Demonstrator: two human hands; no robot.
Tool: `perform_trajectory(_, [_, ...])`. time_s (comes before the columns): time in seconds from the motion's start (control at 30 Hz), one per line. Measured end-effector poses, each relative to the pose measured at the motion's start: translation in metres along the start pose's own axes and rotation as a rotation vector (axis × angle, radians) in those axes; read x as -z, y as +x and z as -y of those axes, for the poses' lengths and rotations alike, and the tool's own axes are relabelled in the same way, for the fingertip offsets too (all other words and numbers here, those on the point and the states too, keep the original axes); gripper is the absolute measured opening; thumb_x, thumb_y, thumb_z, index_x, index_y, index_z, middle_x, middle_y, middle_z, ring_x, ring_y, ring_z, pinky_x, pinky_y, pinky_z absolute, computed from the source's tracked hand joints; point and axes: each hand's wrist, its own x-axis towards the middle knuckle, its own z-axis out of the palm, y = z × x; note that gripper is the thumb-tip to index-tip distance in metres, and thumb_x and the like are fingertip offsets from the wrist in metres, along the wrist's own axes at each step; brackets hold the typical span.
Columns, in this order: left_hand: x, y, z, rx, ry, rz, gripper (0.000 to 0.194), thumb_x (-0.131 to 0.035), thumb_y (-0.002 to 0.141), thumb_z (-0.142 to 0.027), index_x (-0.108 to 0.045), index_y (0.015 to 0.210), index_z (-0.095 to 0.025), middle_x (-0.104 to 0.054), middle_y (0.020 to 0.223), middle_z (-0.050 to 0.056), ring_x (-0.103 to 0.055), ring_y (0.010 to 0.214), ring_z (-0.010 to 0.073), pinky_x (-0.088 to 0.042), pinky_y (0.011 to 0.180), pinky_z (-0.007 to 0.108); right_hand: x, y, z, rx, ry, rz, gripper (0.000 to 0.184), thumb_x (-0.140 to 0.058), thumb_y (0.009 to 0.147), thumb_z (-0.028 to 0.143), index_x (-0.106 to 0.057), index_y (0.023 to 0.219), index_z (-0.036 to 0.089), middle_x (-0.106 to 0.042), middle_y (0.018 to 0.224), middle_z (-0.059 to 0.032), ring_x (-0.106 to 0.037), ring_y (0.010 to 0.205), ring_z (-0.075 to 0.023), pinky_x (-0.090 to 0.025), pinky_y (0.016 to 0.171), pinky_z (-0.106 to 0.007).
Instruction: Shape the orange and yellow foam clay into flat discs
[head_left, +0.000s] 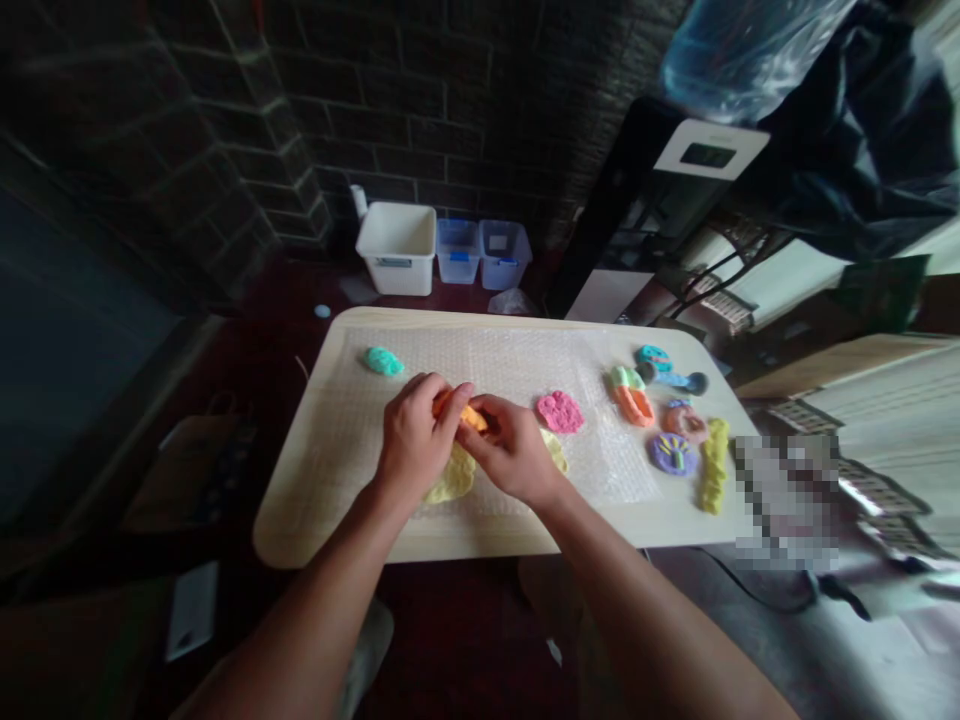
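Between my two hands is a piece of orange clay (474, 418), pinched by the fingers of both, low over the table. My left hand (420, 425) is closed on its left side, the thumb laid across it. From the right, my right hand (514, 445) grips the same piece, thumb and fingertips pressed in. Under the hands lies a pale yellow flattened piece (454, 478), partly hidden; more pale yellow (555, 450) shows past my right hand. A pink lumpy piece (560, 412) rests to the right, and a teal lump (384, 361) lies at the back left.
Bubble wrap (517, 350) covers much of the wooden table (300, 510). At the right end are a green-and-orange shape (634, 397), a purple disc (673, 454), a yellow-green strip (715, 465) and a blue piece with grey ends (679, 380). Bins (397, 250) and a water dispenser (637, 210) stand behind.
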Motion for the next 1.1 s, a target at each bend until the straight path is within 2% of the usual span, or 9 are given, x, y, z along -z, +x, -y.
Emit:
perform_trajectory(0.13, [0.003, 0.000, -0.001, 0.092, -0.055, -0.080, 0.045, -0.060, 0.101, -0.042, -0.044, 0.063, -0.024, -0.049, 0.057, -0.003, -0.044, 0.056, 0.0156, -0.028, 0.061, 0.031, -0.006, -0.002, 0.000, -0.102, 0.166, 0.017, 0.029, -0.082, 0.087, 0.041, -0.073, 0.100, 0.016, -0.069, 0.077, -0.0023, -0.061, 0.066, -0.0156, -0.048, 0.060, -0.029])
perform_trajectory(0.33, [-0.004, 0.000, -0.003, 0.293, -0.399, -0.082, 0.048, -0.057, 0.101, -0.045, -0.044, 0.061, -0.023, -0.044, 0.055, -0.004, -0.042, 0.052, 0.0131, -0.030, 0.052, 0.029, -0.015, -0.003, 0.014, -0.075, 0.314, -0.032, 0.020, -0.083, 0.086, 0.037, -0.078, 0.088, 0.018, -0.070, 0.070, -0.0014, -0.061, 0.058, -0.0137, -0.049, 0.054, -0.027])
perform_trajectory(0.5, [-0.006, 0.005, -0.011, 0.591, -0.772, -0.163, 0.049, -0.070, 0.088, -0.052, -0.038, 0.062, -0.025, -0.039, 0.053, -0.007, -0.039, 0.043, 0.0106, -0.029, 0.041, 0.026, -0.023, -0.002, 0.021, -0.111, 0.556, 0.019, 0.023, -0.085, 0.086, 0.043, -0.081, 0.085, 0.020, -0.073, 0.074, -0.0025, -0.063, 0.059, -0.0148, -0.055, 0.057, -0.029])
perform_trajectory(0.6, [-0.002, 0.007, -0.013, 0.709, -0.866, -0.211, 0.052, -0.075, 0.082, -0.058, -0.040, 0.063, -0.025, -0.041, 0.055, -0.007, -0.041, 0.045, 0.0104, -0.032, 0.041, 0.025, -0.029, -0.001, 0.020, -0.135, 0.626, 0.013, 0.026, -0.087, 0.085, 0.045, -0.080, 0.083, 0.020, -0.074, 0.075, -0.0029, -0.065, 0.060, -0.0152, -0.058, 0.057, -0.030])
perform_trajectory(0.7, [0.000, 0.005, -0.006, 0.655, -0.793, -0.340, 0.055, -0.076, 0.081, -0.066, -0.045, 0.066, -0.024, -0.045, 0.061, -0.006, -0.047, 0.052, 0.0113, -0.038, 0.047, 0.024, -0.036, 0.000, 0.018, -0.127, 0.610, -0.055, 0.031, -0.089, 0.083, 0.048, -0.077, 0.092, 0.021, -0.076, 0.081, -0.0033, -0.069, 0.067, -0.0166, -0.061, 0.062, -0.030])
perform_trajectory(0.8, [-0.003, -0.001, 0.005, 0.594, -0.716, -0.416, 0.054, -0.066, 0.089, -0.073, -0.054, 0.074, -0.023, -0.054, 0.069, -0.003, -0.055, 0.062, 0.0137, -0.045, 0.055, 0.025, -0.041, -0.001, 0.017, -0.090, 0.548, -0.120, 0.054, -0.098, 0.070, 0.043, -0.069, 0.111, 0.025, -0.079, 0.097, -0.0036, -0.074, 0.083, -0.0196, -0.063, 0.074, -0.033])
perform_trajectory(0.87, [-0.005, -0.004, 0.010, 0.592, -0.739, -0.411, 0.053, -0.059, 0.093, -0.075, -0.057, 0.081, -0.023, -0.059, 0.075, -0.001, -0.060, 0.069, 0.0155, -0.050, 0.061, 0.026, -0.043, -0.002, 0.017, -0.051, 0.494, -0.151, 0.065, -0.102, 0.064, 0.038, -0.063, 0.114, 0.027, -0.079, 0.099, -0.0031, -0.075, 0.086, -0.0205, -0.063, 0.080, -0.035])
perform_trajectory(0.97, [-0.001, -0.007, 0.008, 0.564, -0.782, -0.373, 0.047, -0.055, 0.098, -0.069, -0.057, 0.086, -0.023, -0.062, 0.081, 0.000, -0.064, 0.075, 0.0171, -0.053, 0.069, 0.027, -0.042, -0.002, 0.020, -0.009, 0.434, -0.181, 0.059, -0.100, 0.068, 0.035, -0.062, 0.113, 0.027, -0.081, 0.094, -0.0037, -0.077, 0.086, -0.0217, -0.063, 0.083, -0.037])
perform_trajectory(1.1, [0.015, -0.010, -0.004, 0.309, -0.605, -0.277, 0.028, -0.061, 0.101, -0.052, -0.062, 0.096, -0.024, -0.066, 0.088, 0.001, -0.066, 0.083, 0.0188, -0.053, 0.077, 0.028, -0.038, -0.002, 0.026, 0.016, 0.354, -0.192, 0.049, -0.096, 0.074, 0.035, -0.070, 0.113, 0.023, -0.081, 0.096, -0.0069, -0.076, 0.083, -0.0214, -0.061, 0.077, -0.035])
